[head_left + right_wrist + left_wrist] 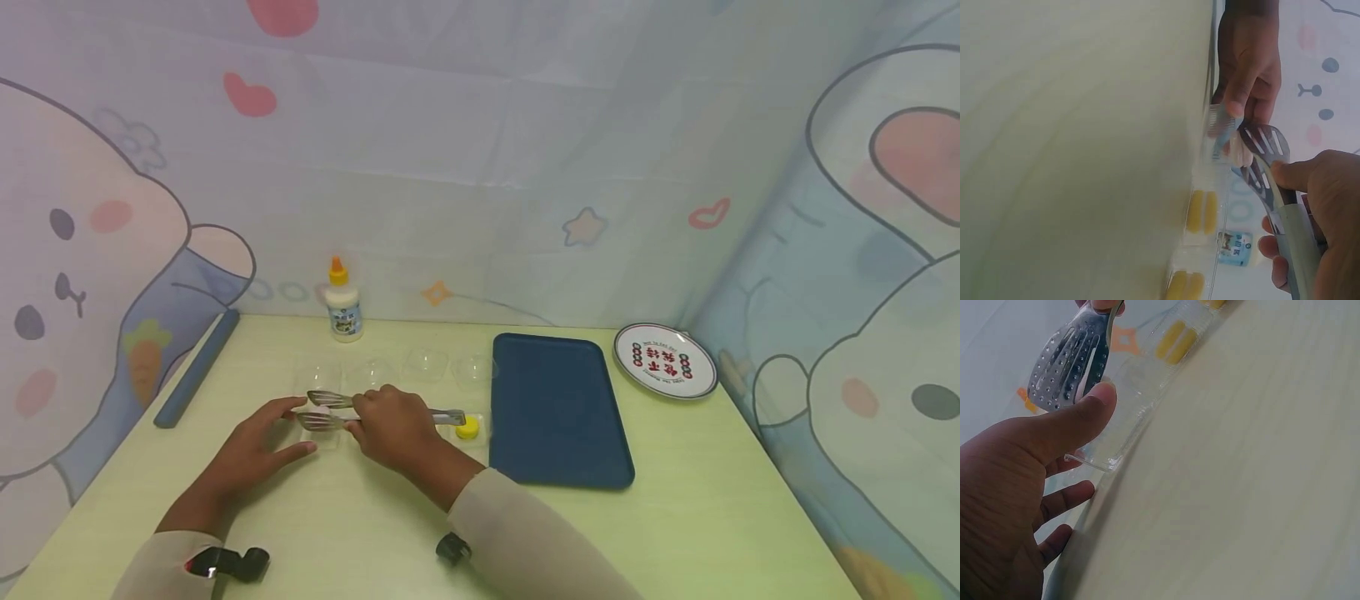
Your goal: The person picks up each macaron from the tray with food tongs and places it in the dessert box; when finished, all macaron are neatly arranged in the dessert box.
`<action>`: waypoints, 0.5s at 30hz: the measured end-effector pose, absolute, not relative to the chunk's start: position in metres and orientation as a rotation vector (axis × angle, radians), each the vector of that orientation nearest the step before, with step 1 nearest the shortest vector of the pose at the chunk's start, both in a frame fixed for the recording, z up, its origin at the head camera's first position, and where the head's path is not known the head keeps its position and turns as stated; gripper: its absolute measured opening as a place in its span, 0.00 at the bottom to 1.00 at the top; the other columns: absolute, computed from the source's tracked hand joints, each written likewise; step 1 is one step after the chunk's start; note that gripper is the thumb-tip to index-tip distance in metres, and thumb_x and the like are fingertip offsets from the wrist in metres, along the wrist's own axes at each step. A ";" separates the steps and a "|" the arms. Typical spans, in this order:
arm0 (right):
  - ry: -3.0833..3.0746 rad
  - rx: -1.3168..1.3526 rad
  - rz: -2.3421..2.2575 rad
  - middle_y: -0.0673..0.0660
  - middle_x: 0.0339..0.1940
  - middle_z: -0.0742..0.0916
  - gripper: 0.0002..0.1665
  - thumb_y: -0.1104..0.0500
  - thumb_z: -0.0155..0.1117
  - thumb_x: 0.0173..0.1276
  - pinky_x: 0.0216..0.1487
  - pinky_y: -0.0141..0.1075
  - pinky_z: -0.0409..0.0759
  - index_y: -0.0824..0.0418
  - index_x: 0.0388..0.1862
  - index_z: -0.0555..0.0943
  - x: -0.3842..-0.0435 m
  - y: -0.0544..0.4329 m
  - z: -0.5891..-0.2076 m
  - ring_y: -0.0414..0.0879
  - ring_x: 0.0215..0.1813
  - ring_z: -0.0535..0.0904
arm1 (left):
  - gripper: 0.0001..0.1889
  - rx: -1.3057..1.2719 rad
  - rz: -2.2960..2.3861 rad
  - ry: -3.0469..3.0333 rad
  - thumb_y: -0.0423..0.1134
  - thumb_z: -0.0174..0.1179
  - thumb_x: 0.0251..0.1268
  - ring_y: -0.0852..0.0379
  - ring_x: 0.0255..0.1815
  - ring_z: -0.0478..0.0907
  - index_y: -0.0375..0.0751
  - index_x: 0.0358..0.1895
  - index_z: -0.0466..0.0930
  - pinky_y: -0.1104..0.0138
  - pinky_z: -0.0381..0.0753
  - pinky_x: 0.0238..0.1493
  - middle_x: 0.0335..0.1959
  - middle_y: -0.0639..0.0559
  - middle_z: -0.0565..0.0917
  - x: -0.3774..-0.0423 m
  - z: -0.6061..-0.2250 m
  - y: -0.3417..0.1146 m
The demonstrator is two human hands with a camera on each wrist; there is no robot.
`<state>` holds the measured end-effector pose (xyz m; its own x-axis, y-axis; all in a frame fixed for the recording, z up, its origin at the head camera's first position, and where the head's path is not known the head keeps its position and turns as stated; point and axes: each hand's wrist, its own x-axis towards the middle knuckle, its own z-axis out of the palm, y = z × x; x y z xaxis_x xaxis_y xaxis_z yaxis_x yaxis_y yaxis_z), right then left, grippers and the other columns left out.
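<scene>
My right hand (395,427) grips slotted metal tongs (1265,150), their perforated heads low over the left end of a clear plastic box (480,442). Between the heads shows a pale pink macaron (1241,152). Yellow macarons (1202,212) stand on edge in the box's compartments; in the head view one yellow macaron (467,427) shows at the right end, others hidden behind my right hand. My left hand (258,440) curves loosely about the box's left end, thumb on the near side, fingers on the far side. Its thumb (1094,412) lies right by the tong head.
Behind the box rise its clear domed lids (426,362). A blue tray (558,408) lies to the right, and a white plate (665,361) with red lettering sits beyond it. A glue bottle (345,312) stands at the back; a blue bar (197,371) lies on the left.
</scene>
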<state>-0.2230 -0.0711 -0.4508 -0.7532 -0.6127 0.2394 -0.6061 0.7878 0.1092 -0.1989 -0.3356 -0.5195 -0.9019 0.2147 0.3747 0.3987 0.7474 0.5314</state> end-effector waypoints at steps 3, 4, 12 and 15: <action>-2.739 0.931 -0.067 0.40 0.50 0.93 0.21 0.36 0.62 0.83 0.39 0.34 0.87 0.44 0.61 0.88 -0.224 -0.076 -0.453 0.37 0.47 0.88 | 0.40 -0.471 -0.912 -2.675 0.43 0.82 0.62 0.37 0.65 0.82 0.44 0.76 0.75 0.59 0.76 0.64 0.64 0.40 0.86 -0.199 -0.519 -0.336; -2.746 0.927 -0.079 0.40 0.50 0.93 0.20 0.36 0.62 0.83 0.39 0.34 0.87 0.44 0.60 0.89 -0.224 -0.077 -0.453 0.37 0.47 0.88 | 0.39 -0.467 -0.913 -2.678 0.44 0.82 0.62 0.37 0.65 0.82 0.44 0.76 0.75 0.57 0.76 0.65 0.64 0.39 0.86 -0.199 -0.519 -0.336; -2.795 0.918 -0.133 0.40 0.48 0.93 0.18 0.36 0.62 0.83 0.39 0.35 0.87 0.43 0.57 0.89 -0.223 -0.084 -0.452 0.37 0.45 0.87 | 0.40 -0.467 -0.966 -2.684 0.44 0.80 0.65 0.29 0.68 0.80 0.42 0.77 0.73 0.32 0.75 0.65 0.64 0.34 0.85 -0.199 -0.519 -0.336; -2.806 0.915 -0.149 0.40 0.48 0.93 0.19 0.36 0.62 0.83 0.39 0.35 0.88 0.43 0.57 0.89 -0.223 -0.086 -0.453 0.37 0.46 0.87 | 0.40 -0.469 -0.964 -2.685 0.43 0.81 0.64 0.30 0.66 0.81 0.42 0.77 0.73 0.33 0.76 0.64 0.64 0.35 0.85 -0.199 -0.520 -0.336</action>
<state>-0.2227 -0.0857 -0.4529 -0.7926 -0.5922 0.1452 -0.5735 0.8049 0.1522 -0.1991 -0.3363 -0.5199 -0.9168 0.2142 0.3370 0.3796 0.7294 0.5691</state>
